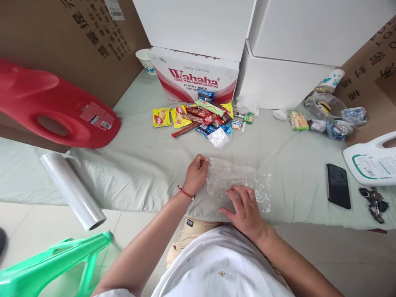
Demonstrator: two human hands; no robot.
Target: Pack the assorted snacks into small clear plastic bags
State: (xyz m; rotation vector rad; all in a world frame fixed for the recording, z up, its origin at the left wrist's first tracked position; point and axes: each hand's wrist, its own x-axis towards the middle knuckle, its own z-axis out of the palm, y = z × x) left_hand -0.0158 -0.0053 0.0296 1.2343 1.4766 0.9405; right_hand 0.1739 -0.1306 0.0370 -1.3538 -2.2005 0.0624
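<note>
A clear plastic bag [239, 173] lies flat near the front edge of the cloth-covered table. My left hand [197, 173], with a red string at the wrist, pinches the bag's left end between thumb and fingers. Over the bag's lower middle rests my right hand [244, 208], its fingers apart and curved, the tips at the plastic. Beyond the bag sits a pile of wrapped snacks: yellow packets [161, 117], red stick packs [210, 117], blue packets [202, 130] and a whitish wrapper [218, 137].
A red jug [62, 107] and a roll of plastic film [72, 189] lie at left, above a green stool [55, 264]. A Wahaha carton [194, 78] stands behind. On the right are a phone [338, 185], keys [374, 202], a white jug [374, 161] and a clear bowl [337, 101].
</note>
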